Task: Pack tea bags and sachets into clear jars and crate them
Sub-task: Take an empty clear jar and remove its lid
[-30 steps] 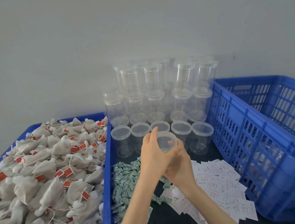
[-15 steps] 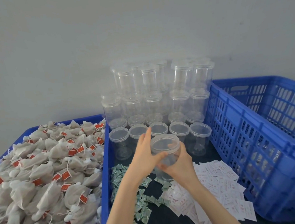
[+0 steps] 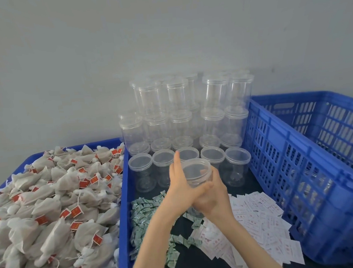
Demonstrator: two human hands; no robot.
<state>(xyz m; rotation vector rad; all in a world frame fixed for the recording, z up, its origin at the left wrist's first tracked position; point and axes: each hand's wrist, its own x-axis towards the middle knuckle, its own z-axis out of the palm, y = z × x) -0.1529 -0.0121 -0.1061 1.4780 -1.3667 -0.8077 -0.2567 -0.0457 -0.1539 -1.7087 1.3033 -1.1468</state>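
I hold one clear lidded jar (image 3: 196,170) upright in both hands, just in front of a row of similar jars (image 3: 213,155). My left hand (image 3: 181,189) lies against the jar's left side, fingers pointing up past the lid and thumb across the front. From below and to the right, my right hand (image 3: 214,196) wraps the jar's body. The jar looks empty. Beige tea bags with red tags (image 3: 50,209) fill the left blue tray. Small green sachets (image 3: 144,213) and white sachets (image 3: 259,218) lie on the dark surface beneath my hands.
More clear lidded jars (image 3: 180,116) are stacked in tiers against the grey wall. A tall blue slatted crate (image 3: 302,165) stands on the right with some jars visible through its wall. The left tray's blue rim (image 3: 122,202) runs beside the sachets.
The jar has come up and a little toward me, away from the row. My left thumb has slid across its front, and my right hand has closed further round the body.
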